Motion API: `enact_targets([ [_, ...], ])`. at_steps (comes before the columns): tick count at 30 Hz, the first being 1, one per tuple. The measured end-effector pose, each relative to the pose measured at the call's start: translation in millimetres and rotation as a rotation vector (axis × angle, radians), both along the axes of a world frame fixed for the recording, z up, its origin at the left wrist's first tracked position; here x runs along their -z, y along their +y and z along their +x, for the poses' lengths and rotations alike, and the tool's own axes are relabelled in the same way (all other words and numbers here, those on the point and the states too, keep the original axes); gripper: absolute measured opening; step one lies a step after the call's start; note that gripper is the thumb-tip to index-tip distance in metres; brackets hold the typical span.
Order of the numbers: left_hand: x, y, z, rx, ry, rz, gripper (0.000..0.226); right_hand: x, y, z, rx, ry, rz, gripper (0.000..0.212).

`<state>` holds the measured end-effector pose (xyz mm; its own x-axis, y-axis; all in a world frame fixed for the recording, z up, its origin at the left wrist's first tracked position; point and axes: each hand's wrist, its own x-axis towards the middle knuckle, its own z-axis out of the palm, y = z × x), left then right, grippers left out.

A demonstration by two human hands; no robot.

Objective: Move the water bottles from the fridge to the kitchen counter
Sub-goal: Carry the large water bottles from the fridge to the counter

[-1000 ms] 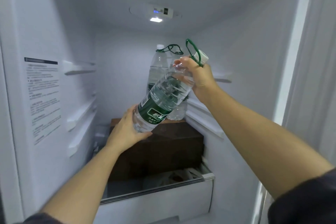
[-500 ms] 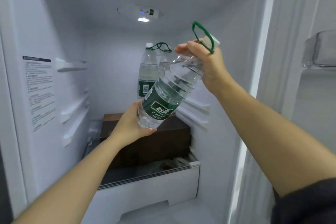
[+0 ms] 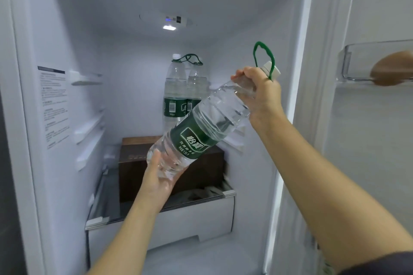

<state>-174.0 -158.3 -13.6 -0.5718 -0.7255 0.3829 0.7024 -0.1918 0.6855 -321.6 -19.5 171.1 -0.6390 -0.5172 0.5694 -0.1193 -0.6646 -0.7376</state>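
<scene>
A large clear water bottle (image 3: 201, 131) with a green label, white cap and green carry loop is tilted in front of the open fridge. My right hand (image 3: 261, 91) grips its neck just below the cap. My left hand (image 3: 159, 176) cups its base from below. Two more water bottles (image 3: 176, 94) of the same kind, each with a green loop, stand upright side by side at the back of the fridge on a dark brown box (image 3: 138, 154).
The brown box sits on a glass shelf (image 3: 102, 203) above a white drawer (image 3: 190, 219). The fridge's left wall (image 3: 55, 96) carries a printed label. The open door with a clear bin (image 3: 357, 62) stands to the right; something tan shows in or behind the bin.
Both hands have drawn the tilted bottle toward me and to the right, away from the two standing bottles. The view has swung right, showing more of the fridge door.
</scene>
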Motion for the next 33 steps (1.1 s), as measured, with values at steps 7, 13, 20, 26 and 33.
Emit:
enact_targets([
  [7, 1.0, 0.4, 4.3, 0.071, 0.018, 0.249, 0.049, 19.3, 10.0, -16.6, -0.152, 0.220, 0.041, 0.017],
  [13, 15.7, -1.5, 7.6, 0.121, 0.082, 0.276, 0.056, 33.9, 10.0, -10.4, -0.169, 0.084, -0.041, 0.018],
  [20, 32.2, 26.9, 16.5, 0.147, 0.074, 0.256, 0.065, 49.3, 33.2, 0.9, -0.198, 0.072, -0.043, 0.025],
  [26, 46.9, 82.8, 30.9, 0.047, 0.016, 0.261, 0.052, 67.5, 83.2, 11.7, -0.207, 0.055, -0.047, 0.002],
  [33, 74.5, 164.5, 48.1, 0.083, -0.054, 0.341, 0.056, 101.5, 164.0, 26.0, -0.088, 0.087, -0.008, 0.010],
])
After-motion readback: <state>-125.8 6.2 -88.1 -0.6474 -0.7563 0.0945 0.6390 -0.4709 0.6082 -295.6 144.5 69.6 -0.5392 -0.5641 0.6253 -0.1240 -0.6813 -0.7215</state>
